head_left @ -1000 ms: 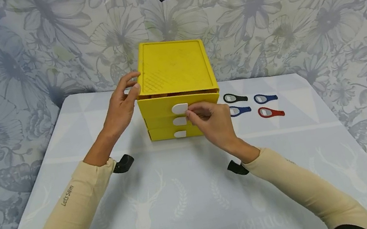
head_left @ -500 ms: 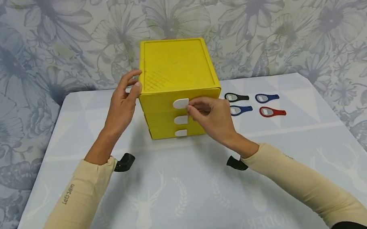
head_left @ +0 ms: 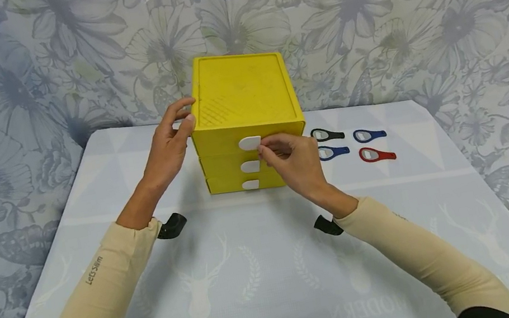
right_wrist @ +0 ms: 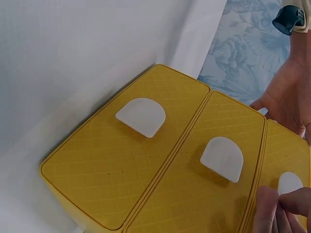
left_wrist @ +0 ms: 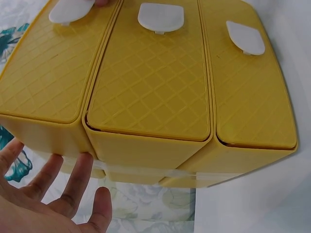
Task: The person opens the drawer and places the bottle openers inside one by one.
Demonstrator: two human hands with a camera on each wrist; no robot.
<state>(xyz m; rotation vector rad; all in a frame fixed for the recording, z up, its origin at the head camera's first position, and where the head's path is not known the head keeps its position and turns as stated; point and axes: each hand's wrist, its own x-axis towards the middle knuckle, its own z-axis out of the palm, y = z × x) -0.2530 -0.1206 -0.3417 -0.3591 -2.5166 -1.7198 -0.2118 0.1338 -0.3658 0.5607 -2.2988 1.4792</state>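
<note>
A yellow drawer box [head_left: 242, 90] with a stack of 3 drawers stands at the back of the table, its drawers flush with the frame. Each front carries a white tab handle. My right hand [head_left: 299, 165] pinches the edge of the top drawer handle [head_left: 249, 143] between thumb and curled fingers. My left hand [head_left: 166, 149] is at the box's left side, fingers spread. In the left wrist view, its fingertips touch the side wall of the top tier [left_wrist: 48, 133].
Right of the box lie several bottle openers: a black one [head_left: 328, 134], a blue one [head_left: 370, 135], a red one [head_left: 377, 154] and another blue one [head_left: 335, 151], partly behind my right hand. The floral wall [head_left: 113, 53] rises right behind the table [head_left: 274, 269].
The top drawer, slightly pulled out a second ago with a gap under the lid, has slid in flush. My right hand went in with it, while the left hand kept its place.
</note>
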